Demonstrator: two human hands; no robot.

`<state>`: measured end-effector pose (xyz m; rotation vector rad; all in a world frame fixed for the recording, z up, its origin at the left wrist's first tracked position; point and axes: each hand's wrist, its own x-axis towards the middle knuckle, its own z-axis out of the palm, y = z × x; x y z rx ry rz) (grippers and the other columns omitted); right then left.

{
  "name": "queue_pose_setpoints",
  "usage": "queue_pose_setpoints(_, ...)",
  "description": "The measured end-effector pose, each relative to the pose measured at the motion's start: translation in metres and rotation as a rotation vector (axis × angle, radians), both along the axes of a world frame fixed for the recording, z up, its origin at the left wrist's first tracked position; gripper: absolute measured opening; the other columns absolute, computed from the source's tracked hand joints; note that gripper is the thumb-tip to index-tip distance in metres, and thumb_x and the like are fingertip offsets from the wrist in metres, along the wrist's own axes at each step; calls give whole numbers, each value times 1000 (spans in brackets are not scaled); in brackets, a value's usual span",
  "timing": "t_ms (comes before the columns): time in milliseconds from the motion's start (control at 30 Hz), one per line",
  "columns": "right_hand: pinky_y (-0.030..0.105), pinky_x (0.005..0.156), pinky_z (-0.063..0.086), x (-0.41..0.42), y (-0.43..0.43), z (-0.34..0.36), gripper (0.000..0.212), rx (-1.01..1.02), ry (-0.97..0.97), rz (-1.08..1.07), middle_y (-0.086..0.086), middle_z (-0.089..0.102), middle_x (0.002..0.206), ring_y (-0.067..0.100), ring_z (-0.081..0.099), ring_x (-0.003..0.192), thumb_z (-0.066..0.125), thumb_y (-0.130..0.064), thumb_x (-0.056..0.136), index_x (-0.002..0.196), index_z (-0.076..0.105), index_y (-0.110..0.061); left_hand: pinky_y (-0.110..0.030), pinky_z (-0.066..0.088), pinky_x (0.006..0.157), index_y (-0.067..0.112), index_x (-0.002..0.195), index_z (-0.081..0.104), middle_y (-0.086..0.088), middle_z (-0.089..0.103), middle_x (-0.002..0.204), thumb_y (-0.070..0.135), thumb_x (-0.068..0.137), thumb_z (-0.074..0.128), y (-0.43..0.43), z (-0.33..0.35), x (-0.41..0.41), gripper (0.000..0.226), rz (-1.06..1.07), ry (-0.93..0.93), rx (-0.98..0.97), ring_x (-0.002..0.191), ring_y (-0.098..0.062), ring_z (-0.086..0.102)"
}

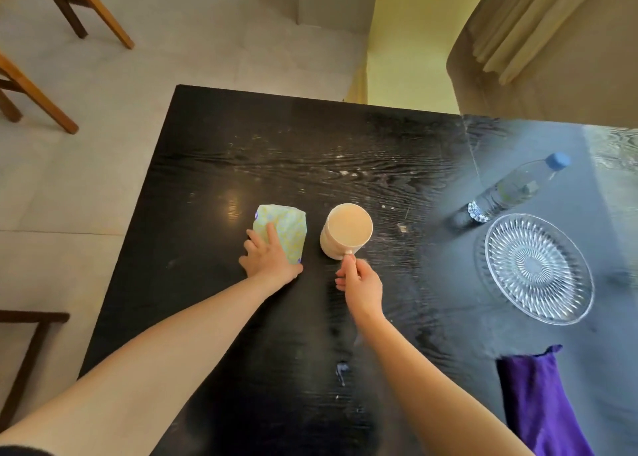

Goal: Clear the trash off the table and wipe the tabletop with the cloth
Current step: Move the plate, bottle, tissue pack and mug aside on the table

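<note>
My left hand (269,260) lies over the near end of a yellow-green patterned tissue pack (288,222) on the black table (310,138). My index finger lies straight along its top, my other fingers (251,239) curl down its left side and my thumb sits at its near right corner, so I am holding it. Just to its right stands a cream mug (347,231), empty as far as I can see. My right hand (360,283) pinches the mug's handle (348,253) between thumb and fingertips, with the mug's base on the table.

Pale smears and crumbs streak the dark wood beyond the mug, and a small whitish scrap (341,372) lies between my forearms.

Well to the right are a clear plastic water bottle (514,188) with a blue cap and, just nearer to me, a cut-glass plate (538,267). The purple cloth (538,397) lies at the table's near right part, apart from both hands and touched by neither.

Wooden chairs (86,6) stand on the tiled floor to the left, and a beige curtain (552,41) hangs at the far right.
</note>
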<state>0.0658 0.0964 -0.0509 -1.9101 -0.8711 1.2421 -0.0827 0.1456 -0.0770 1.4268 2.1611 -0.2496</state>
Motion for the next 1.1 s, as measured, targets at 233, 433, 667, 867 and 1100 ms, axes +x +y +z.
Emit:
queue_pose_setpoints(233, 32, 64, 47, 52, 12, 17, 36, 80, -128, 62, -2, 59, 63, 13, 54, 60, 47, -32, 95, 71, 57, -7, -42, 39, 93, 24, 143, 12, -15, 30, 134, 36, 75, 70, 5, 6, -3, 91, 10, -59, 66, 119, -33, 35)
queue_pose_setpoints(433, 42, 80, 52, 93, 18, 27, 39, 126, -179, 10, 2, 60, 65, 16, 57, 65, 47, -34, 94, 71, 59, -4, -43, 41, 96, 25, 143, 23, -14, 31, 133, 34, 82, 62, 13, 15, -11, 73, 28, -121, 76, 119, -35, 38)
queue_pose_setpoints(667, 52, 84, 54, 130, 10, 29, 37, 141, -181, -82, -1, 60, 63, 16, 57, 65, 47, -34, 94, 66, 58, -12, -43, 42, 94, 22, 139, 30, -14, 34, 134, 37, 83, 63, 31, 47, 24, 67, -15, -203, 141, 122, -34, 38)
queue_pose_setpoints(867, 39, 77, 52, 168, -10, 40, 36, 171, -219, -124, -1, 59, 67, 11, 56, 61, 45, -32, 96, 70, 56, -10, -44, 43, 97, 21, 138, 31, -13, 34, 136, 40, 83, 63, 35, 68, 96, 67, -195, -285, 182, 124, -33, 38)
queue_pose_setpoints(1100, 35, 68, 46, 242, -41, 30, 34, 152, -237, -273, -3, 55, 59, 8, 52, 55, 48, -25, 95, 62, 52, -18, -41, 41, 95, 23, 141, 30, -12, 32, 137, 40, 83, 63, 24, 71, 198, 69, -416, -354, 145, 125, -31, 36)
